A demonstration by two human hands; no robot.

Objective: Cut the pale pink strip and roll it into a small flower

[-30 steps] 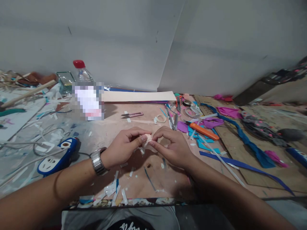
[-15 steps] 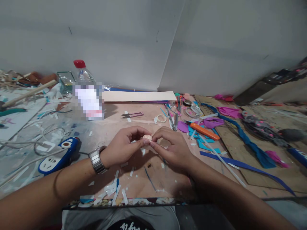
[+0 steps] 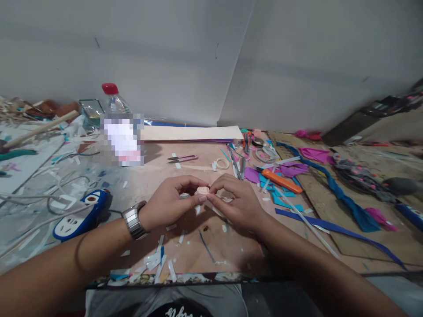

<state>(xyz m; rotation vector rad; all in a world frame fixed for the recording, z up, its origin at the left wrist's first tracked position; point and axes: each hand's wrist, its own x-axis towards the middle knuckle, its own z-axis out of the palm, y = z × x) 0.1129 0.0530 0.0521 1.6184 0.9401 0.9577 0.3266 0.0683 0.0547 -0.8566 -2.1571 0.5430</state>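
Note:
Above the middle of the table, a small pale pink rolled piece (image 3: 203, 190) is pinched between the fingertips of both hands. My left hand (image 3: 175, 197), with a metal watch (image 3: 135, 220) on its wrist, grips it from the left, thumb in front. From the right, my right hand (image 3: 236, 198) holds it with thumb and index finger. A pale strip (image 3: 218, 207) runs from the piece under the right fingers. Beyond the hands lie pink-handled snips (image 3: 183, 159) and a roll of tape (image 3: 222, 164).
A blue and white power strip (image 3: 81, 215) with cables lies at left. Behind it are a blurred bright screen (image 3: 124, 138) and a red-capped bottle (image 3: 115, 99). Long pale paper (image 3: 191, 133) lies at the back. An orange cutter (image 3: 280, 181) and a blue strip (image 3: 340, 231) are at right.
The pink piece has turned slightly between the fingertips, and the pale strip below the right fingers shows more clearly. Both hands have otherwise barely moved.

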